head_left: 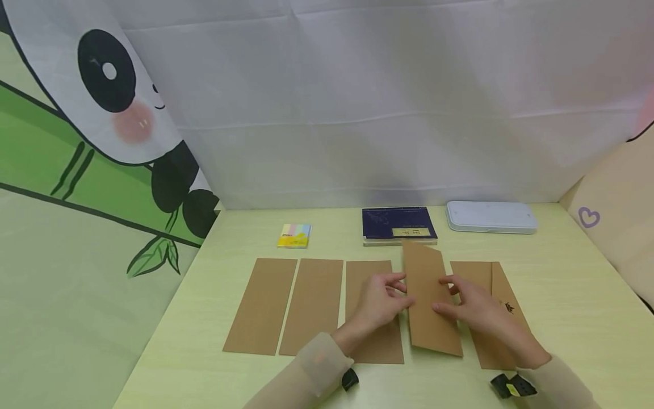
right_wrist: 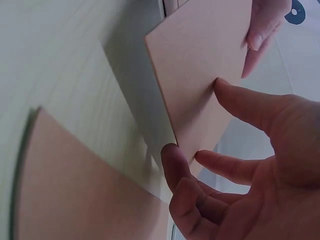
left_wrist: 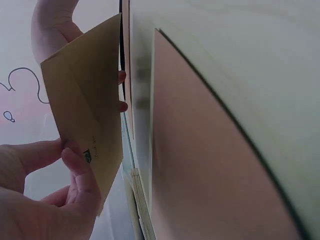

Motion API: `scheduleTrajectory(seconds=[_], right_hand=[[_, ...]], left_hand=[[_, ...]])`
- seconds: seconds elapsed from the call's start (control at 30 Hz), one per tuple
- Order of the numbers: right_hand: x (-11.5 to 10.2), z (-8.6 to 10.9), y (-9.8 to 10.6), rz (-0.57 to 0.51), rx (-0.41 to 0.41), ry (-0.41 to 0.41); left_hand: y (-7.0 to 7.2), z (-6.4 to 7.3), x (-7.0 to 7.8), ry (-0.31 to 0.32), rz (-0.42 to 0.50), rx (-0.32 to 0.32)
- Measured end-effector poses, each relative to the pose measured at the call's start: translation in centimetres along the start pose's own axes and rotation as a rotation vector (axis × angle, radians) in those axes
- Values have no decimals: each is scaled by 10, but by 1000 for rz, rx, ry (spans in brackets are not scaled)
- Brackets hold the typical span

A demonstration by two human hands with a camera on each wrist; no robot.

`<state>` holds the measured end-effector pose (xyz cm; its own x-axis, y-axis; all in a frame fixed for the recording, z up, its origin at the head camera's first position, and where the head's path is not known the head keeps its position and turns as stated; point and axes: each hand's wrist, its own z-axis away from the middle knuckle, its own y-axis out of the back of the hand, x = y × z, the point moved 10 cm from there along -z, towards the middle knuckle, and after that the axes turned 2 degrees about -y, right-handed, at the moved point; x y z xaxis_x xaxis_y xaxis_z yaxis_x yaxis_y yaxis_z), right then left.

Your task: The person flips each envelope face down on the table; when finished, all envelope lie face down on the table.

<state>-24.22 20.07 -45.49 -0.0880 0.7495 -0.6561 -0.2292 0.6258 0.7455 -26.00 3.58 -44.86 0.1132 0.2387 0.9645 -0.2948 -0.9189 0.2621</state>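
Observation:
A brown kraft envelope (head_left: 428,318) is raised off the table and tilted, held by both hands. My left hand (head_left: 379,300) pinches its left edge between thumb and fingers. On the opposite edge, my right hand (head_left: 479,309) grips with the thumb on the plain face and fingers at the edge. The left wrist view shows the other face of this envelope (left_wrist: 85,95), with a flap line and a small dark print. Just right of it lies another envelope (head_left: 472,272), flap and crown print up, partly covered by my right hand.
Three brown envelopes lie plain side up in a row at left: one outermost (head_left: 261,307), one in the middle (head_left: 313,307), one under my left arm (head_left: 368,272). Behind are sticky notes (head_left: 294,236), a dark blue book (head_left: 395,221) and a pale case (head_left: 491,217).

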Motion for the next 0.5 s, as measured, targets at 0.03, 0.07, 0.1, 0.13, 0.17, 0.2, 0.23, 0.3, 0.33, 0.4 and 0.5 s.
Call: scheduleTrajectory(seconds=[0.03, 0.07, 0.1, 0.13, 0.17, 0.2, 0.23, 0.3, 0.33, 0.4, 0.5], right_hand=[[0, 0, 0, 16, 7, 0], [0, 0, 0, 27, 12, 0], [0, 0, 0, 38, 17, -1], [0, 0, 0, 44, 20, -3], [0, 0, 1, 53, 23, -3], [0, 0, 1, 57, 22, -3], [0, 0, 1, 63, 21, -2], [-1, -1, 0, 70, 18, -3], [-2, -1, 1, 73, 18, -1], [-2, -1, 0, 84, 13, 1], [-1, -2, -2, 102, 12, -8]], left_hand=[[-1, 0, -2, 15, -18, -4], [-1, 0, -5, 30, -37, -7], [-2, 0, -7, 44, -62, -11], [-3, 1, -8, 55, -89, -17], [-4, 1, -10, 65, -115, -25], [-5, 2, -11, 72, -142, -34], [-6, 2, -11, 73, -169, -45], [-9, 3, -12, 73, -221, -67], [-10, 3, -12, 68, -244, -80], [-12, 4, -13, 65, -281, -104], [-14, 6, -15, 48, -349, -137]])
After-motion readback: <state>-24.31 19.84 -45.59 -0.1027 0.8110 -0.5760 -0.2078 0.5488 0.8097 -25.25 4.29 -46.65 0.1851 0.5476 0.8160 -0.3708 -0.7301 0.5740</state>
